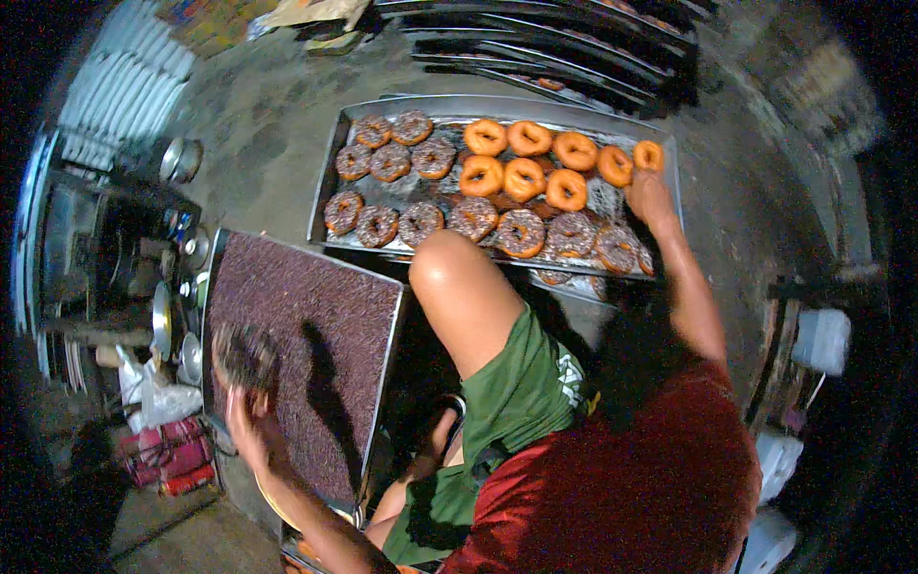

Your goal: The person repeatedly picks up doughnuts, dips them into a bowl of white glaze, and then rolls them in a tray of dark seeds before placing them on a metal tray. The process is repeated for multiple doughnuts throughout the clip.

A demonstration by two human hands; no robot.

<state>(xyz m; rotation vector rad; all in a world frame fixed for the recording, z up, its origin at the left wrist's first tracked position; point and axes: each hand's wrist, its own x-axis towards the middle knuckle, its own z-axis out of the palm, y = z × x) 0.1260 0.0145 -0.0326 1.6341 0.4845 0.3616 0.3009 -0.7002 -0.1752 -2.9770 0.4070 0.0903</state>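
Note:
My left hand [249, 428] is over a metal tray of dark chocolate sprinkles [287, 287], holding a sprinkle-coated doughnut [246, 359] that is blurred. At the right end of a long metal baking tray [495, 102], my right hand [651, 197] grips a plain golden ring doughnut [648, 153]; its fingertips are partly hidden. Several plain doughnuts [523, 179] lie in the tray's right half. Sprinkle-coated doughnuts [391, 163] fill its left part and also line the near side.
Stacked baking trays [538, 50] stand beyond the long tray. My bent knee [448, 262] juts against its near edge. At the left are metal pots [181, 159], a white plastic bag [161, 394] and a red bag [168, 455]. More doughnuts show in a tray beneath.

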